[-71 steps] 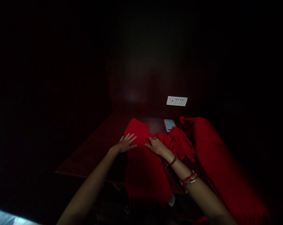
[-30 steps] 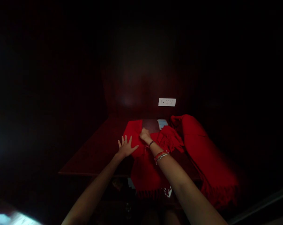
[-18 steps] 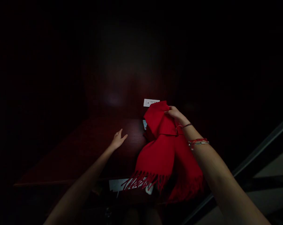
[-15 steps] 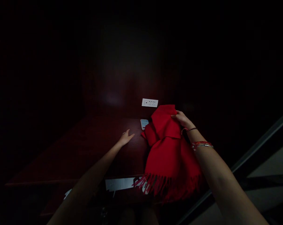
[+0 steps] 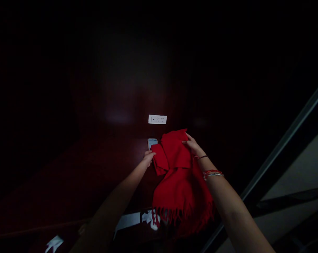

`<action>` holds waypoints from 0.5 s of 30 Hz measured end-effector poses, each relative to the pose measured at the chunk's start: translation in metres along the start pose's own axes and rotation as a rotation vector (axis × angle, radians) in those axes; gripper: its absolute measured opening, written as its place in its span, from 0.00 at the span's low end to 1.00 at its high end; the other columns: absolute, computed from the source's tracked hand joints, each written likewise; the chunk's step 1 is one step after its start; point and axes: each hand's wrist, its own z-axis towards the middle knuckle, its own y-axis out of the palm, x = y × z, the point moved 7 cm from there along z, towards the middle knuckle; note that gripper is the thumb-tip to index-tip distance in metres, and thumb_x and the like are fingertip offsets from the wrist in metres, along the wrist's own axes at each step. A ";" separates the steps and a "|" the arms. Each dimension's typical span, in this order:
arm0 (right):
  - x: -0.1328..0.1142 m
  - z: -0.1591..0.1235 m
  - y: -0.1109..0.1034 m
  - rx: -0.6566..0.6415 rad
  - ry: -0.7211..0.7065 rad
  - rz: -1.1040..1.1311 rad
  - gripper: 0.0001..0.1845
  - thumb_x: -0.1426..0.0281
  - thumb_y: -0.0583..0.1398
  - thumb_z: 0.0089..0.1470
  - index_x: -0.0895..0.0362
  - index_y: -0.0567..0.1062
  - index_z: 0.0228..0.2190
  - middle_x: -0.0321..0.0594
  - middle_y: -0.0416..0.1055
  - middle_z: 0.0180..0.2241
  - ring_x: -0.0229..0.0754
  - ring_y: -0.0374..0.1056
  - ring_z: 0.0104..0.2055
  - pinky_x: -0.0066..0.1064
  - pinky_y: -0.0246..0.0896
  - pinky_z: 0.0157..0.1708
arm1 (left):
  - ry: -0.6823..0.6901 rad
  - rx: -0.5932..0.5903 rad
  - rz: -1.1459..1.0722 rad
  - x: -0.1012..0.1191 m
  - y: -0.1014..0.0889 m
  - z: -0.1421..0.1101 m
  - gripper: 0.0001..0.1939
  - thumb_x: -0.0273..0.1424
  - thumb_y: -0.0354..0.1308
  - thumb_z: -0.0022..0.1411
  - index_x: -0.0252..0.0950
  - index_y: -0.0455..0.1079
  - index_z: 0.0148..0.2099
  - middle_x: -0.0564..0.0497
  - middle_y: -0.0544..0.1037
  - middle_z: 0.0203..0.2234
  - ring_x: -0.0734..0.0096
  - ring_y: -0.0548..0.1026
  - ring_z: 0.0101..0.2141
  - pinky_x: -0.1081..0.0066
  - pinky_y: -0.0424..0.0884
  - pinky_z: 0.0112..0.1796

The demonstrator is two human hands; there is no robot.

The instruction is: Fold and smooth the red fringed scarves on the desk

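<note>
A red fringed scarf (image 5: 178, 175) lies bunched on a dark wooden table (image 5: 95, 165), its fringe hanging over the near edge. My right hand (image 5: 192, 146) rests on the scarf's upper right part, fingers bent over the cloth. Bracelets circle that wrist. My left hand (image 5: 148, 157) touches the scarf's left fold, fingers curled at its edge. A phone (image 5: 152, 143) lies just beyond my left hand.
A white socket plate (image 5: 157, 119) is set in the dark wall behind the table. Pale paper scraps (image 5: 130, 220) show below the table's near edge. A dark slanted rail (image 5: 280, 147) runs along the right. The room is very dim.
My right hand lifted the scarf off the table's middle and carried it right, then lowered it. My left hand left the bare table and reached to the scarf's left fold. The view swung right.
</note>
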 end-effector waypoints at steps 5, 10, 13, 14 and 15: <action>-0.030 -0.013 0.053 -0.169 -0.062 0.171 0.36 0.80 0.53 0.40 0.53 0.50 0.52 0.38 0.65 0.42 0.36 0.64 0.38 0.30 0.59 0.38 | 0.021 0.107 -0.047 0.035 -0.130 -0.008 0.21 0.30 0.52 0.50 0.32 0.59 0.48 0.45 0.71 0.37 0.69 0.71 0.34 0.71 0.67 0.32; -0.028 -0.042 0.138 -0.297 -0.104 0.288 0.36 0.78 0.53 0.41 0.51 0.47 0.52 0.36 0.65 0.43 0.36 0.64 0.39 0.29 0.60 0.38 | 0.163 0.492 0.517 0.070 -0.309 -0.039 0.16 0.35 0.52 0.50 0.38 0.64 0.42 0.55 0.71 0.32 0.67 0.69 0.36 0.68 0.65 0.36; 0.026 -0.057 0.186 -0.334 0.111 0.316 0.36 0.81 0.51 0.39 0.53 0.50 0.51 0.37 0.68 0.38 0.35 0.66 0.34 0.29 0.61 0.35 | 0.086 0.542 1.016 0.058 -0.355 -0.047 0.13 0.30 0.47 0.54 0.35 0.64 0.42 0.55 0.69 0.35 0.63 0.66 0.40 0.64 0.62 0.39; 0.048 -0.062 0.196 -0.320 0.198 0.291 0.35 0.82 0.50 0.38 0.55 0.51 0.50 0.37 0.69 0.36 0.35 0.67 0.33 0.29 0.61 0.34 | 0.040 0.525 1.151 0.046 -0.358 -0.046 0.13 0.28 0.45 0.54 0.35 0.64 0.43 0.54 0.67 0.38 0.60 0.64 0.43 0.61 0.60 0.41; 0.067 -0.067 0.203 -0.300 0.259 0.263 0.34 0.83 0.50 0.37 0.56 0.54 0.49 0.38 0.70 0.35 0.36 0.67 0.31 0.29 0.61 0.33 | -0.017 0.499 1.260 0.032 -0.356 -0.045 0.14 0.27 0.44 0.55 0.35 0.63 0.44 0.53 0.65 0.42 0.57 0.61 0.45 0.57 0.57 0.42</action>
